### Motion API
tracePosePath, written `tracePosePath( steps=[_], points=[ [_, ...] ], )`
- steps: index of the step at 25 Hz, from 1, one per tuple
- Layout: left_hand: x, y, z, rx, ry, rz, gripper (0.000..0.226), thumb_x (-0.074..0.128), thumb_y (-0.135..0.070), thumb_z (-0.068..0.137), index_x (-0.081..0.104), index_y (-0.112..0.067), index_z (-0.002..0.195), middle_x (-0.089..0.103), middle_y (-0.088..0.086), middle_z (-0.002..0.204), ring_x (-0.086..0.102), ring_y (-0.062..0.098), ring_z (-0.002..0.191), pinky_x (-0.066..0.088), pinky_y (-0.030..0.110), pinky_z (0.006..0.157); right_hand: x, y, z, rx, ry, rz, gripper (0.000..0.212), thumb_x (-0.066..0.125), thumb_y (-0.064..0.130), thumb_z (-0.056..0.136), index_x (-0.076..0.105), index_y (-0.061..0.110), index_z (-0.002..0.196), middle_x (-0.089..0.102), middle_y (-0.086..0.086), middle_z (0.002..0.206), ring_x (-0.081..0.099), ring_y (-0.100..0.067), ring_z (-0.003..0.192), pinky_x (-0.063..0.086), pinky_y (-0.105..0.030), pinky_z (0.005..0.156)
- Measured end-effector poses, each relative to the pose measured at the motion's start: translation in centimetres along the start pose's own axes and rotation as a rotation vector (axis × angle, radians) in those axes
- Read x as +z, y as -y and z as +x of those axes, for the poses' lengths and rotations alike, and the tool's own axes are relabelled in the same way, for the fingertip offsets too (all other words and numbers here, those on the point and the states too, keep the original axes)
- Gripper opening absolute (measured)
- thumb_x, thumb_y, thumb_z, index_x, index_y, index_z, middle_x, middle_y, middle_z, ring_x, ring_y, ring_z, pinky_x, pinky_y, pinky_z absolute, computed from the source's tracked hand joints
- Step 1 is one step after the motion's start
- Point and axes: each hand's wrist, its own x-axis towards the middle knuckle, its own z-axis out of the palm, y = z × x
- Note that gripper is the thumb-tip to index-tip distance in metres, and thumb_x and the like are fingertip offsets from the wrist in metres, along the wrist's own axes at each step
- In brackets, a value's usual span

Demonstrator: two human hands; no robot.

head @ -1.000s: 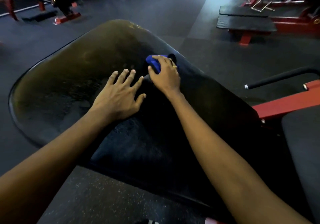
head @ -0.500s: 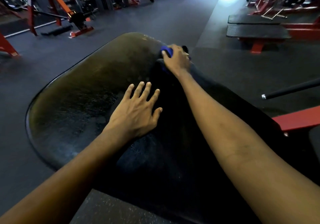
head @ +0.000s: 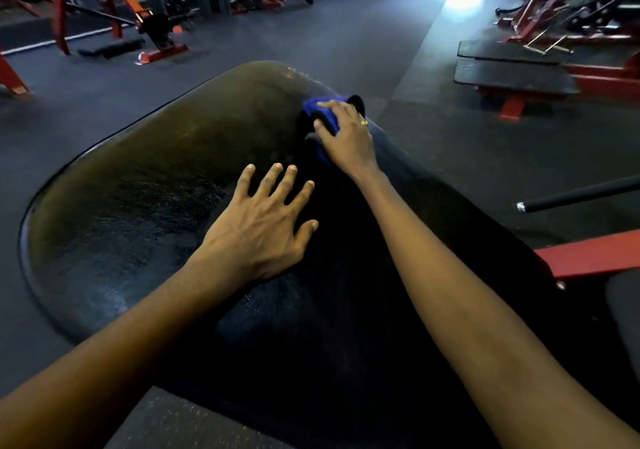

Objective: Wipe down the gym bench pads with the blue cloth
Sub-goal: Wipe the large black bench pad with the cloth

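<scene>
Since half a second ago the right hand [head: 346, 136] has drawn the blue cloth [head: 320, 110] back, gripping it on the bench pad [head: 138, 206]; behind it the left hand [head: 258, 226] rests flat, fingers spread, holding nothing.

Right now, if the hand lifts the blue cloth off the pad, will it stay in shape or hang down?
It will probably hang limp: the blue cloth is bunched into folds under the right hand. It looks light, since the fingers alone cover it. On the shiny pad it should slide easily.
</scene>
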Motion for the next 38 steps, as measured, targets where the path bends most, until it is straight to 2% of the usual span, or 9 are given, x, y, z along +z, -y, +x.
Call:
tracePosePath(
  steps=[5, 8, 13, 15, 19, 24, 30, 34, 38],
  points=[
    [0.2, -0.1, 0.1, -0.006, -0.002, 0.003, 0.077, 0.007, -0.060, 0.096, 0.012, -0.023, 0.163, 0.008, 0.011, 0.170, 0.004, 0.028, 0.157, 0.002, 0.055, 0.125, -5.0, 0.2, -13.2, 0.015, 0.070, -0.046, 0.051, 0.054, 0.045, 0.094, 0.056, 0.028, 0.142, 0.051, 0.002, 0.149, 0.043, -0.025, 0.142, 0.037, -0.046, 0.117],
    [0.3, 0.0, 0.0, -0.007, -0.001, -0.010, 0.077, 0.006, -0.061, 0.096, 0.008, -0.024, 0.163, 0.005, 0.010, 0.170, 0.001, 0.027, 0.157, 0.000, 0.054, 0.125, -7.3, 0.8, -21.5, 0.013, 0.111, -0.109, 0.062, 0.046, 0.058, 0.095, 0.044, 0.034, 0.151, 0.038, 0.009, 0.159, 0.029, -0.022, 0.152, 0.028, -0.041, 0.124],
    [0.4, 0.0, 0.0, -0.008, -0.007, 0.002, 0.077, 0.002, -0.062, 0.096, 0.007, -0.025, 0.163, 0.005, 0.010, 0.170, 0.001, 0.027, 0.157, 0.001, 0.054, 0.124, -7.2, -0.1, -18.8, 0.310, 0.070, -0.170, 0.079, 0.036, 0.077, 0.085, 0.031, 0.040, 0.155, 0.025, 0.009, 0.166, 0.022, -0.024, 0.155, 0.033, -0.057, 0.118],
    [0.3, 0.0, 0.0, -0.008, -0.007, 0.008, 0.078, 0.003, -0.062, 0.095, 0.009, -0.024, 0.163, 0.007, 0.010, 0.170, 0.003, 0.027, 0.157, 0.002, 0.054, 0.124, -7.4, 1.3, -20.4, 0.324, 0.057, -0.170, 0.076, 0.035, 0.075, 0.086, 0.034, 0.041, 0.154, 0.025, 0.011, 0.166, 0.023, -0.025, 0.154, 0.034, -0.053, 0.119],
    [0.3, 0.0, 0.1, -0.004, -0.037, 0.020, 0.078, 0.007, -0.062, 0.095, 0.016, -0.023, 0.163, 0.014, 0.012, 0.169, 0.009, 0.029, 0.157, 0.005, 0.055, 0.124, -9.2, 3.9, -28.0, 0.180, 0.053, -0.162, 0.067, 0.041, 0.066, 0.091, 0.041, 0.038, 0.151, 0.033, 0.015, 0.162, 0.027, -0.019, 0.152, 0.031, -0.031, 0.115],
    [0.3, 0.0, 0.1, 0.002, -0.030, 0.027, 0.075, 0.008, -0.061, 0.099, 0.015, -0.023, 0.163, 0.013, 0.013, 0.169, 0.009, 0.029, 0.157, 0.006, 0.055, 0.124, -7.7, 0.0, -21.6, 0.325, 0.002, -0.176, 0.069, 0.047, 0.062, 0.087, 0.048, 0.030, 0.148, 0.043, 0.001, 0.157, 0.035, -0.029, 0.148, 0.033, -0.047, 0.119],
    [0.3, -0.1, 0.0, 0.007, -0.015, 0.031, 0.074, 0.011, -0.060, 0.100, 0.013, -0.022, 0.163, 0.010, 0.013, 0.169, 0.006, 0.030, 0.157, 0.004, 0.056, 0.124, -8.1, 0.1, -20.6, 0.445, -0.016, -0.165, 0.053, 0.059, 0.046, 0.095, 0.050, 0.031, 0.145, 0.042, 0.002, 0.155, 0.041, -0.030, 0.142, 0.035, -0.043, 0.114],
    [0.4, 0.0, 0.2, 0.014, -0.013, 0.023, 0.079, 0.008, -0.064, 0.097, 0.008, -0.021, 0.163, 0.006, 0.014, 0.170, 0.003, 0.031, 0.157, 0.002, 0.058, 0.124, -8.0, 2.7, -26.5, 0.293, -0.041, -0.172, 0.058, 0.051, 0.052, 0.090, 0.052, 0.030, 0.144, 0.047, 0.004, 0.152, 0.045, -0.024, 0.140, 0.039, -0.040, 0.112],
    [0.4, -0.3, -0.1, 0.006, -0.021, 0.014, 0.079, 0.007, -0.063, 0.098, 0.005, -0.019, 0.163, 0.004, 0.016, 0.170, 0.000, 0.033, 0.157, -0.001, 0.059, 0.123, -7.0, -2.2, -16.5, 0.406, -0.123, -0.216, 0.058, 0.052, 0.051, 0.087, 0.058, 0.024, 0.138, 0.053, -0.004, 0.146, 0.050, -0.030, 0.135, 0.038, -0.040, 0.114]
  ],
)
